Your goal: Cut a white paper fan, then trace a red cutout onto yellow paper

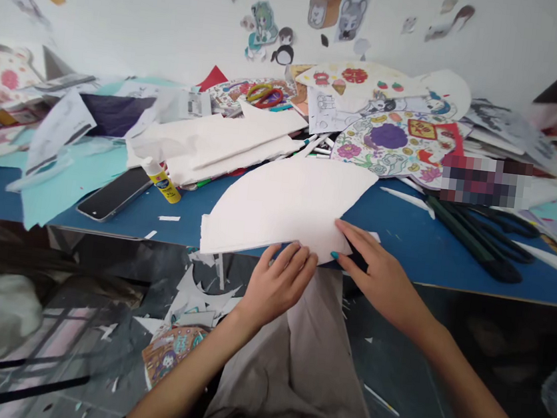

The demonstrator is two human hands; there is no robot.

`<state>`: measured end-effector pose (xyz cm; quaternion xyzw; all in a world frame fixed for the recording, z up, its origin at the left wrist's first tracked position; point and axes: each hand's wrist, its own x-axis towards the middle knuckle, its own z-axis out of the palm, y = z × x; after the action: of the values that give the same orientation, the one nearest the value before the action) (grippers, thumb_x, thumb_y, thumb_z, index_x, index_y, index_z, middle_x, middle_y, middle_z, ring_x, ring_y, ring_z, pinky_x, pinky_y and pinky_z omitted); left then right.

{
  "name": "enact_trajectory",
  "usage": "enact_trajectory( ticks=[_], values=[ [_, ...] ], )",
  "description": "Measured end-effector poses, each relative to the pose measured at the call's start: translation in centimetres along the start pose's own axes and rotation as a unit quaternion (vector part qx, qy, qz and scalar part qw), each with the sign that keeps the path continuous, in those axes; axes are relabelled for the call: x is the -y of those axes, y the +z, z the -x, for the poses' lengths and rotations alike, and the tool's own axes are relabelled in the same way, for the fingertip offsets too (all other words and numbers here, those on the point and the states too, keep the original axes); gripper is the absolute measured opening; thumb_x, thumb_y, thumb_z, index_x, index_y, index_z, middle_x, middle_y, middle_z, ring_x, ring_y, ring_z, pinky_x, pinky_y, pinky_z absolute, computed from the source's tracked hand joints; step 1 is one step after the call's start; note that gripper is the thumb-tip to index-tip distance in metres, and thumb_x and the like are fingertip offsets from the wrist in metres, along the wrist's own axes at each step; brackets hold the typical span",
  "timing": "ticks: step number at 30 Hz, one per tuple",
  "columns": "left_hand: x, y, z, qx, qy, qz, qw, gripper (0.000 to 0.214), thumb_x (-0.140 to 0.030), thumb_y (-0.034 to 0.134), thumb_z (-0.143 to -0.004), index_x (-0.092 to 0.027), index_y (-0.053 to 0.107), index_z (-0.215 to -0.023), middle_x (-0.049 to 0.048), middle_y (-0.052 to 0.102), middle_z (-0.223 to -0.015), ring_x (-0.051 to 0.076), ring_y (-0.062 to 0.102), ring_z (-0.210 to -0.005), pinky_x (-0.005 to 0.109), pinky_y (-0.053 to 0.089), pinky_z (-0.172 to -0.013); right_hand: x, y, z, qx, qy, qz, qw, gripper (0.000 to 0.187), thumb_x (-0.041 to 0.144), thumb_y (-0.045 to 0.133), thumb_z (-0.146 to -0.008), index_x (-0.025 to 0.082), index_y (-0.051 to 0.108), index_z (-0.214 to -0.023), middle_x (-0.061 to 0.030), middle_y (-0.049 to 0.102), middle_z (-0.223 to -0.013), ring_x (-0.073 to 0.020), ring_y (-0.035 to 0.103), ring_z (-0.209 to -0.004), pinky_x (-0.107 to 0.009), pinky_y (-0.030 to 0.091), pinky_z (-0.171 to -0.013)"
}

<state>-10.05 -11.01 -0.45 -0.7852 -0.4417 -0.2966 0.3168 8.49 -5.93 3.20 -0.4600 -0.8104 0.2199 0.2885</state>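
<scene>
White paper fan shape (278, 209), folded or layered, lies at the near edge of the blue table (405, 240), its near side slightly overhanging. Left hand (277, 286) is on the near-left part of the paper, fingers together and curled, tips on top. Right hand (381, 274) is on the near-right corner, fingers together and fairly straight, thumb (335, 256) at the paper edge. Cannot tell if either hand pinches from underneath. Far left of the paper: glue stick (163, 182) and phone (114, 193) on light-blue paper (71, 178). Right: dark-handled scissors (477, 232). Far side: loose white sheets (215, 148) and a colourful drawn paper circle (389, 141). Paper scraps (197, 300) lie on the floor below.
</scene>
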Motion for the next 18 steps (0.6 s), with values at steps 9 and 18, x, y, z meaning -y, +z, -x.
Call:
enact_trajectory(
  ticks=[9,18],
  values=[
    [0.5,-1.3,0.2,-0.145,0.066,0.118,0.980,0.010,-0.006,0.057,-0.080,-0.015,0.059,-0.080,0.0054,0.068,-0.083,0.013,0.062,-0.074,0.023,0.050,-0.062,1.5,-0.4,2.1,0.024,0.259,-0.398,0.880,0.037,0.049,0.063,-0.075,0.020,0.067,-0.097,-0.0080,0.069,-0.097,-0.0192,0.065,-0.074,-0.035,0.058,-0.066],
    [-0.2,-2.7,1.8,-0.131,-0.151,0.210,0.957,0.005,-0.016,0.052,-0.088,-0.015,0.055,-0.093,0.0018,0.063,-0.077,0.009,0.059,-0.068,0.019,0.048,-0.061,4.3,1.1,1.0,0.030,0.243,-0.556,0.794,0.041,0.038,0.077,-0.063,0.019,0.070,-0.098,-0.0074,0.069,-0.099,-0.0173,0.063,-0.079,-0.021,0.051,-0.050]
  ],
)
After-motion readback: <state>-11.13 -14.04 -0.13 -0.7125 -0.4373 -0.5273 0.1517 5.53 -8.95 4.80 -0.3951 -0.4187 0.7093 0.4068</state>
